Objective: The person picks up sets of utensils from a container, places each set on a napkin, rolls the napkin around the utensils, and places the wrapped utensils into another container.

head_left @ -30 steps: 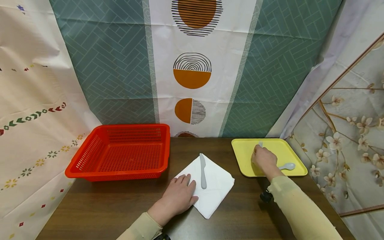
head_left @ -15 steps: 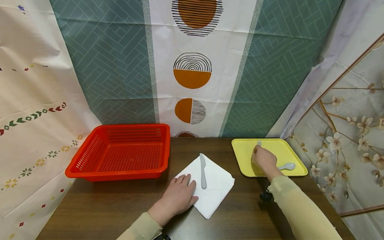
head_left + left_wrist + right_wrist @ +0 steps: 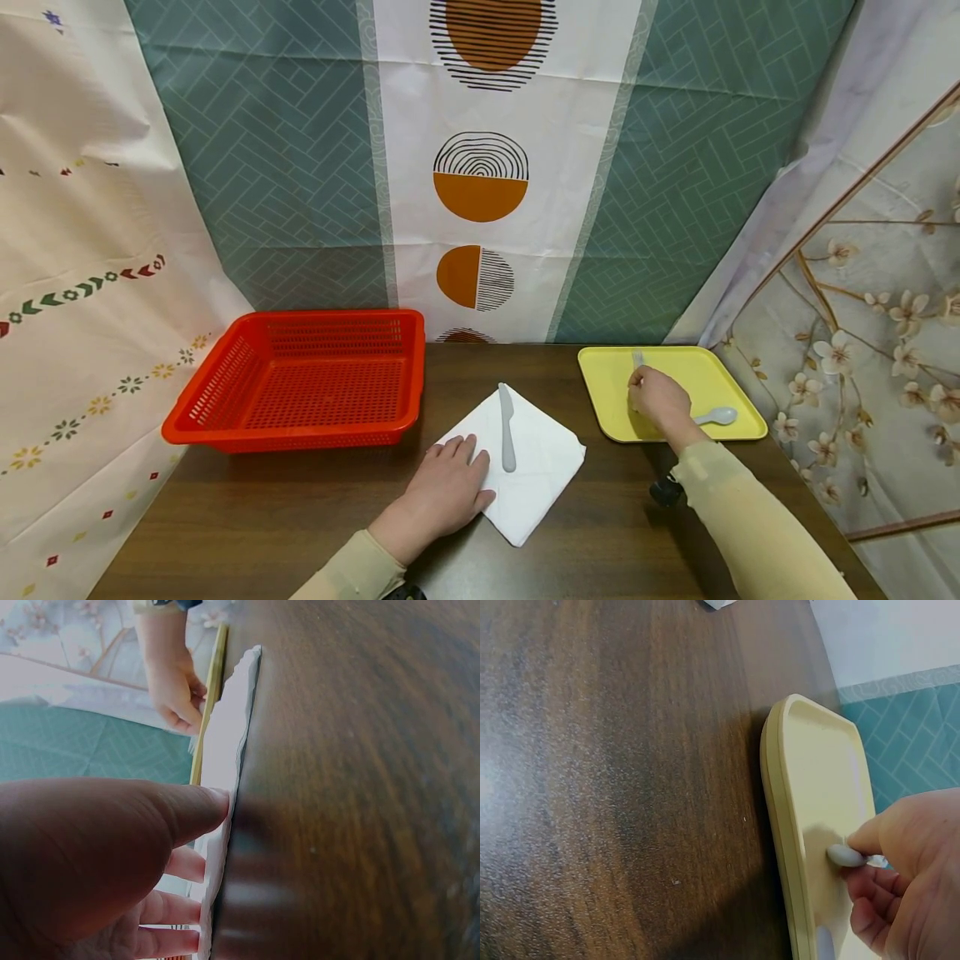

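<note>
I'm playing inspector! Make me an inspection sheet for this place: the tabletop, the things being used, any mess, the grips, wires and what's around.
Surface: brown wood-look table.
Job's things: white napkin with a gray knife on it; yellow tray with a pale spoon; pale fork, partly hidden by fingers.
Clutter: nothing seen.
Left grip: bare hand, fingers resting on the napkin's edge.
Right grip: bare hand pinching the fork at the tray; whether the fork touches the tray is unclear.
Cables: nothing seen.
Surroundings: red basket on the table's left; patterned hangings behind and at both sides.
</note>
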The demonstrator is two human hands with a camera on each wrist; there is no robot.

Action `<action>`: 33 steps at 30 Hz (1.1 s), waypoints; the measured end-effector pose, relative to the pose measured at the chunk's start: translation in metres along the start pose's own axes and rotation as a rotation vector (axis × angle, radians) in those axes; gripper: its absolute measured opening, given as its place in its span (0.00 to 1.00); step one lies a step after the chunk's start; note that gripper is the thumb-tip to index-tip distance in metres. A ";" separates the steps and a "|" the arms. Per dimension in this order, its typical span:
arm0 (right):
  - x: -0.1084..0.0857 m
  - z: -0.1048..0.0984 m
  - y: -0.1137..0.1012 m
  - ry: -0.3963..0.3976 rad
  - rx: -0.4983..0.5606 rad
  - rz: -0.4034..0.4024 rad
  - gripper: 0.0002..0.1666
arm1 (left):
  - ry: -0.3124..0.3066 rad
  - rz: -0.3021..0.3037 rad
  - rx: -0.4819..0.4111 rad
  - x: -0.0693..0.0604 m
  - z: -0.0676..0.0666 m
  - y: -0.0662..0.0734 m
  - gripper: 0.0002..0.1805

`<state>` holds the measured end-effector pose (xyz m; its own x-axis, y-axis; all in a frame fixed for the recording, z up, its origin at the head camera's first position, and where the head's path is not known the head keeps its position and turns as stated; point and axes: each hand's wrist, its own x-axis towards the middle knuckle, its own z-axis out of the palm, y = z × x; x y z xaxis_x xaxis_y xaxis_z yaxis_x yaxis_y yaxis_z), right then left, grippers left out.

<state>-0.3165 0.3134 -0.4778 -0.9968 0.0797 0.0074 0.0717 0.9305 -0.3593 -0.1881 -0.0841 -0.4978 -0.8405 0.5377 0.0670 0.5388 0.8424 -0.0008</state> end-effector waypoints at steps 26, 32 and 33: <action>-0.012 0.006 -0.003 0.065 0.094 -0.053 0.11 | 0.014 -0.003 0.010 -0.002 -0.004 0.002 0.29; -0.017 0.005 -0.008 0.090 0.091 -0.068 0.12 | 0.008 -0.007 0.008 -0.002 -0.004 0.002 0.30; -0.018 0.005 -0.009 0.094 0.094 -0.070 0.12 | 0.009 -0.006 0.010 -0.002 -0.003 0.002 0.30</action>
<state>-0.2991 0.3020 -0.4795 -0.9913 0.0533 0.1207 -0.0054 0.8977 -0.4405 -0.1854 -0.0835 -0.4946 -0.8432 0.5321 0.0763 0.5330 0.8461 -0.0101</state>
